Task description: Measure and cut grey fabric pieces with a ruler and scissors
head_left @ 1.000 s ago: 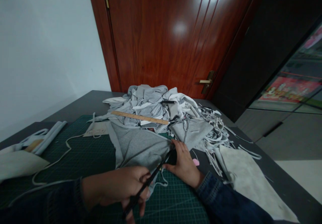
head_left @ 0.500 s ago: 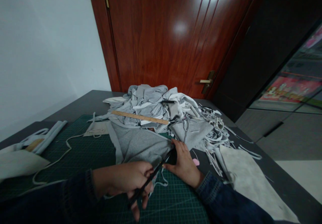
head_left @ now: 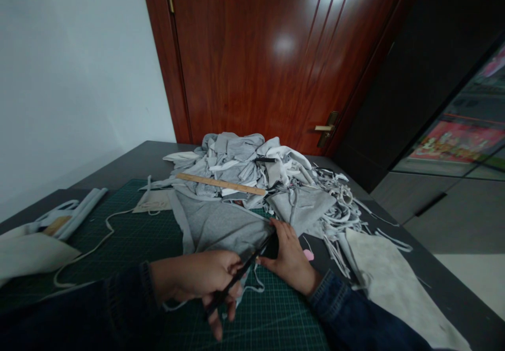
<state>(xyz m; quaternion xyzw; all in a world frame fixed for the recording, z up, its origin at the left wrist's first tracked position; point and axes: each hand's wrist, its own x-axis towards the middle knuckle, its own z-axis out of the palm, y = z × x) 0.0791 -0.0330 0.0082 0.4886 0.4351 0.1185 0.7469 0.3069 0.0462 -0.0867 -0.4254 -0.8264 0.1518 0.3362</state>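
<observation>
My left hand [head_left: 211, 280] is wrapped round the handles of dark scissors [head_left: 246, 267], whose blades point up and right along the edge of a grey fabric piece [head_left: 221, 223]. That piece lies spread over the green cutting mat [head_left: 276, 314]. At its right corner my right hand [head_left: 290, 253] is closed on the fabric edge, thumb and fingers just beyond the blade tips. Below the blades hangs a narrow pale strip [head_left: 256, 282]. Whether the blades are apart cannot be made out clearly.
Behind the fabric rises a heap of grey and white cloth [head_left: 232, 151] with a wooden ruler [head_left: 221, 183] on it. Cut strips [head_left: 343, 203] and a cream fabric sheet [head_left: 394, 282] lie right. White rolls [head_left: 81, 214] and a cord [head_left: 108, 227] lie left; a door [head_left: 252, 67] stands behind.
My left hand and the scissors have shifted slightly right, and the fingers on the handles have moved a little. My right hand stays at the fabric corner. The view has moved very slightly.
</observation>
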